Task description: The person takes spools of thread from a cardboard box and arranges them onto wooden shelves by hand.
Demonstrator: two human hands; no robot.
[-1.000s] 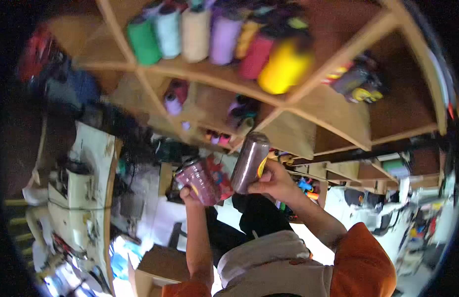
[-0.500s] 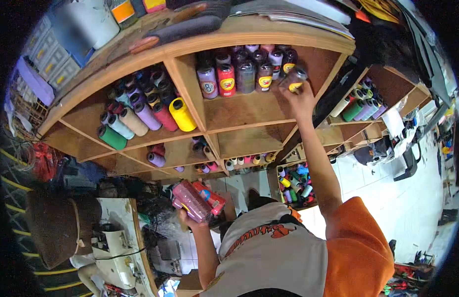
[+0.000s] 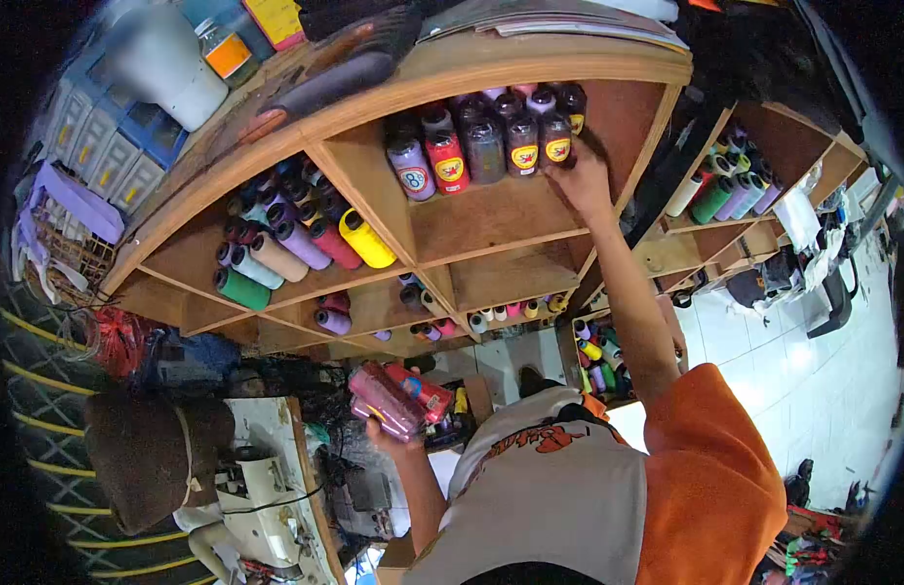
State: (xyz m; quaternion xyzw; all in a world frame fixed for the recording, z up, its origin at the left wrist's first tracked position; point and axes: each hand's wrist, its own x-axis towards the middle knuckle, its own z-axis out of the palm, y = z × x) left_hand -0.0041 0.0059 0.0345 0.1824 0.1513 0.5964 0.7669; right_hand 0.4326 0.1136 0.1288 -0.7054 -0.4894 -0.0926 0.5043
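Observation:
My right hand (image 3: 581, 187) reaches into an upper shelf compartment. Its thumb and fingers close round the lower right side of a dark thread spool (image 3: 556, 144) with a yellow label, which stands upright at the right end of the front row. Beside that spool are another dark one (image 3: 522, 148), a grey one (image 3: 486, 154), a red one (image 3: 446, 164) and a purple one (image 3: 410, 171). Low on the left, my left hand (image 3: 397, 441) is closed round a plastic-wrapped maroon thread spool (image 3: 386, 402). A red wrapped spool (image 3: 425, 393) lies against it; how it is supported is hidden.
The wooden shelf unit (image 3: 491, 85) has a left compartment of coloured spools, including a yellow one (image 3: 366, 239). A sewing machine (image 3: 262, 507) stands at lower left. Another shelf with spools (image 3: 710, 200) is to the right. A box of spools (image 3: 600, 356) sits below.
My right hand has moved slightly left and set the dark spool upright into the front row, where before it held it tilted. My left hand still holds its spools. The view has shifted slightly.

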